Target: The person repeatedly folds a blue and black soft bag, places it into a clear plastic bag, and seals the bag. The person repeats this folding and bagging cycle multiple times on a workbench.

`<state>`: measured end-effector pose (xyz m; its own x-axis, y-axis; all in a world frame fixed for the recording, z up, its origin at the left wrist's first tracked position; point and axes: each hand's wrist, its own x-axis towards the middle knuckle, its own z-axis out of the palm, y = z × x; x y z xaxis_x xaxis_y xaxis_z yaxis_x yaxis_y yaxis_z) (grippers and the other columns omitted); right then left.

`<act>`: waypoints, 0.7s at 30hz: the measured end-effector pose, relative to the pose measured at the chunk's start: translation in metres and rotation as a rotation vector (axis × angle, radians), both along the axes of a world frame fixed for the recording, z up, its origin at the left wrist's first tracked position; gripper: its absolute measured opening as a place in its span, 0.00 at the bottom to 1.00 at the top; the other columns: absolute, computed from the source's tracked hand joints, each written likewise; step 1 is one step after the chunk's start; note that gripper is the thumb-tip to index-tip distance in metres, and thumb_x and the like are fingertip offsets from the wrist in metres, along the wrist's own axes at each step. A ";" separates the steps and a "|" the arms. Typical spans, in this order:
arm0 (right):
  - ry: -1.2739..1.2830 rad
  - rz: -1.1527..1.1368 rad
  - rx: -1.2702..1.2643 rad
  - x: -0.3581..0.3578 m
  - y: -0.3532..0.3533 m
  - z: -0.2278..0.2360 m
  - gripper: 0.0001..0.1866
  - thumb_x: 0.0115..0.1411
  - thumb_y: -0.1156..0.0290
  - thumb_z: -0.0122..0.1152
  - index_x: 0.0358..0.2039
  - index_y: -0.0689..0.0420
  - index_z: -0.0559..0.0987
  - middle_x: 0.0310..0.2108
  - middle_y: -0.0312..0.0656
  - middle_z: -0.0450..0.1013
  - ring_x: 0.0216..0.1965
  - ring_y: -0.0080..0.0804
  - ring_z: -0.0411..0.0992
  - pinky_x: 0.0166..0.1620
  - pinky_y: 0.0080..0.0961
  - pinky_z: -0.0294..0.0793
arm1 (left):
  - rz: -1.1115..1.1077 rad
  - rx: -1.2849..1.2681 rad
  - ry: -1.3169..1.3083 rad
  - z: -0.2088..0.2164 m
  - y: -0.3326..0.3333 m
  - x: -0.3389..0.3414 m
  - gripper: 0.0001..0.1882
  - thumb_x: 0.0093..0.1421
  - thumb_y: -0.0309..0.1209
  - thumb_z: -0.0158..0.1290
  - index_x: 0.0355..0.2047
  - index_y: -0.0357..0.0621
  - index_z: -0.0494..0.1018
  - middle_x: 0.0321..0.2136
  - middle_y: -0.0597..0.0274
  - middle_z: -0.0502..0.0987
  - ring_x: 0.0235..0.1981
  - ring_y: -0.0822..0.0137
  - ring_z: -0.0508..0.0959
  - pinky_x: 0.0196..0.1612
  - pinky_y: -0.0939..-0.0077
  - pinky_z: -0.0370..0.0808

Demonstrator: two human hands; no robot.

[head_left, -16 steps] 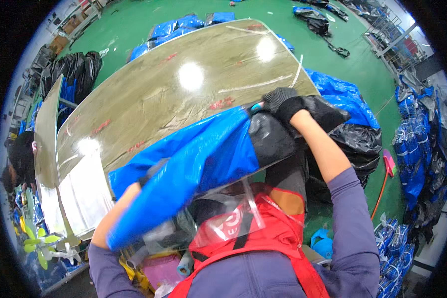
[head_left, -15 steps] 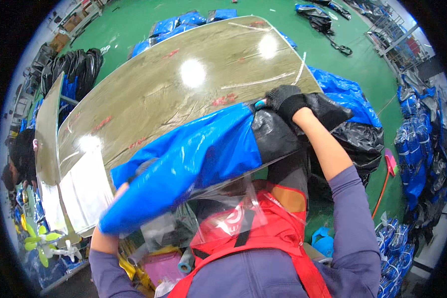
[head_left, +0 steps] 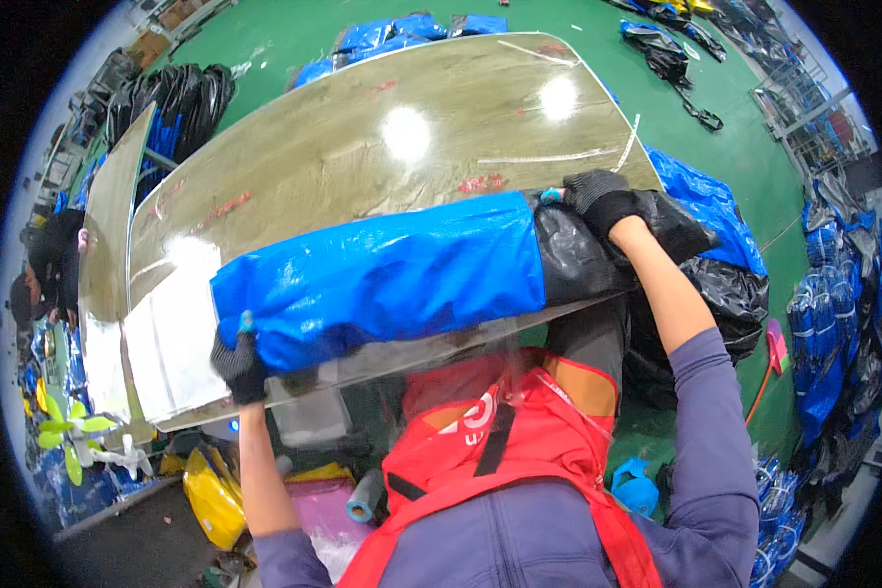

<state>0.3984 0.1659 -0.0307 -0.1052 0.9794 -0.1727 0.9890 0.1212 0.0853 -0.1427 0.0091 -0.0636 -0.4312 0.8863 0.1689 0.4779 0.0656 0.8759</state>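
Currently, the blue-and-black plastic sheet (head_left: 392, 274) lies along the near edge of the worktable (head_left: 333, 162). Your left gloved hand (head_left: 238, 369) rests its thumb on the blue end (head_left: 265, 284); toward the worktable's right, your right gloved hand (head_left: 600, 199) bends over the black section (head_left: 568, 257). Neither hand's finger grip can be determined.

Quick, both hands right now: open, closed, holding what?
Left hand: closed, holding the blue sheet by its near left corner.
Right hand: closed, holding the black plastic beside the blue sheet's right end.
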 end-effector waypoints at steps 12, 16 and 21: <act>-0.010 0.001 -0.064 -0.002 0.000 -0.007 0.31 0.57 0.37 0.46 0.35 0.52 0.83 0.35 0.50 0.78 0.40 0.46 0.77 0.43 0.43 0.75 | -0.543 0.115 0.942 0.066 0.073 0.126 0.39 0.55 0.53 0.50 0.63 0.47 0.59 0.64 0.40 0.53 0.66 0.41 0.49 0.65 0.41 0.39; 0.091 -0.059 0.171 -0.016 -0.015 0.012 0.26 0.56 0.41 0.50 0.37 0.50 0.81 0.33 0.48 0.78 0.38 0.48 0.77 0.42 0.42 0.75 | -0.658 -0.297 1.186 0.022 0.069 0.162 0.47 0.50 0.62 0.51 0.66 0.53 0.53 0.67 0.45 0.48 0.67 0.40 0.47 0.64 0.37 0.35; 0.302 0.565 0.228 -0.049 -0.054 0.006 0.36 0.56 0.38 0.49 0.59 0.46 0.67 0.61 0.51 0.60 0.62 0.49 0.57 0.62 0.54 0.50 | -0.691 -0.196 1.215 -0.026 0.069 0.112 0.46 0.51 0.65 0.48 0.65 0.56 0.55 0.65 0.45 0.53 0.66 0.41 0.49 0.64 0.37 0.33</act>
<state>0.3490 0.1119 -0.0250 -0.6226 0.7683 0.1486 0.7636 0.6380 -0.0997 -0.0311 0.0776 -0.0900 0.4174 0.9081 -0.0332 0.9031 -0.4186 -0.0954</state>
